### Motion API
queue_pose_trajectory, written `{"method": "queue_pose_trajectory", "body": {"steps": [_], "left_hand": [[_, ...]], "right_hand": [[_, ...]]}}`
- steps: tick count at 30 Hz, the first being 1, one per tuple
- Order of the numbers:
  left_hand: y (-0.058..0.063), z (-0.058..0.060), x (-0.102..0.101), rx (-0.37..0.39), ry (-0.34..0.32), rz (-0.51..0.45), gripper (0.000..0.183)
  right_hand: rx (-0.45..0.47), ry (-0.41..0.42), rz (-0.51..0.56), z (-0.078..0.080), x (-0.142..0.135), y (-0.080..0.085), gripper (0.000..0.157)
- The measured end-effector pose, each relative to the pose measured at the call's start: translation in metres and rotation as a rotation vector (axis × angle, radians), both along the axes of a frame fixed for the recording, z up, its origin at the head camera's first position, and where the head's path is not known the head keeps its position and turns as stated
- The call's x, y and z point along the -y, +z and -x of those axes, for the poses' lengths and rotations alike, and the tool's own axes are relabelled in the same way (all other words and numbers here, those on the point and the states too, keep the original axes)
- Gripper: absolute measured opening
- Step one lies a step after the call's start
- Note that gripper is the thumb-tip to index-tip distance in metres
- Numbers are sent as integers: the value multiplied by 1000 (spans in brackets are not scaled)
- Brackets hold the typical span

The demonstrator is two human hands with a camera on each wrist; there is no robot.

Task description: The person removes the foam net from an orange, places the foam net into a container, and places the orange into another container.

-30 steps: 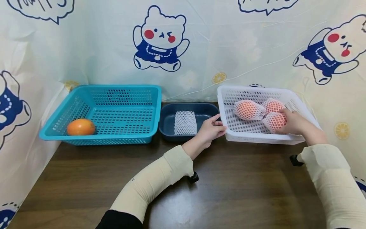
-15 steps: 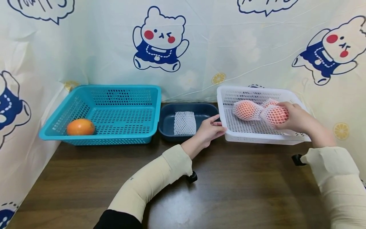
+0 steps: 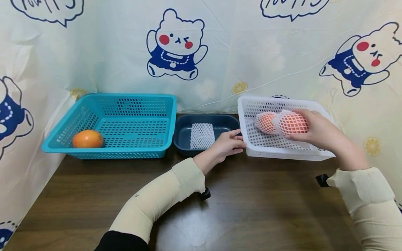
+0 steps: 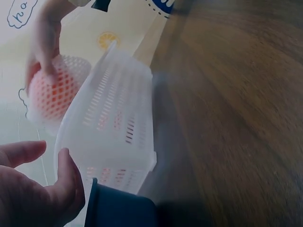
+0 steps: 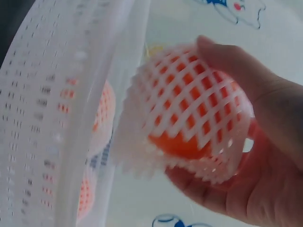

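My right hand (image 3: 323, 130) grips an orange (image 3: 293, 123) wrapped in a white foam net, lifted above the white basket (image 3: 279, 153). The right wrist view shows the net's open end, with bare orange skin (image 5: 177, 145) showing. Another netted orange (image 3: 267, 122) lies in the basket; a third is hidden in the head view, though two (image 5: 102, 118) show through the right wrist view. My left hand (image 3: 224, 144) stays by the basket's left end with fingers loosely bent, the thumb and forefinger apart in the left wrist view; whether it touches the rim I cannot tell.
A teal basket (image 3: 138, 153) at the left holds one bare orange (image 3: 88, 139). Between the baskets stands a dark blue tray (image 3: 183, 137) with a white foam net (image 3: 202, 136) lying in it. Behind everything hangs a printed cloth (image 3: 116, 59); the table (image 3: 267, 202) is brown wood.
My right hand has raised the netted orange from the white basket's floor and brought it a little left. My left hand has drawn slightly back from the basket's end.
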State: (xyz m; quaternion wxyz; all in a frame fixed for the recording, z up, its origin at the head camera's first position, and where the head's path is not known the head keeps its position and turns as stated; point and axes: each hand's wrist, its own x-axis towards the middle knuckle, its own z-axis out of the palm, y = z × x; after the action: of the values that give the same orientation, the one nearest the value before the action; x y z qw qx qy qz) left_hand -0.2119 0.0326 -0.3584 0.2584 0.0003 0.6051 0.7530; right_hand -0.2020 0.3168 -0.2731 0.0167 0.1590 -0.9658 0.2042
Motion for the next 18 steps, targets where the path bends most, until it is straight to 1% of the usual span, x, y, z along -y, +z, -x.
{"method": "queue_pose_trajectory", "body": {"steps": [3,8,13,18], "left_hand": [[0,1,5,-2,-30,17,65],[3,3,13,-5,-65,46,56],[9,2,22,-27,-102,64,48],[15,-1,31,-54,-145,76,47]], "right_hand": [[-34,38,57,-3,12,2,91],[-55,78,145,-10,29,4,91],[-73,109,173,-17,42,5,90],[-80,176,178,-25,54,5,87]]}}
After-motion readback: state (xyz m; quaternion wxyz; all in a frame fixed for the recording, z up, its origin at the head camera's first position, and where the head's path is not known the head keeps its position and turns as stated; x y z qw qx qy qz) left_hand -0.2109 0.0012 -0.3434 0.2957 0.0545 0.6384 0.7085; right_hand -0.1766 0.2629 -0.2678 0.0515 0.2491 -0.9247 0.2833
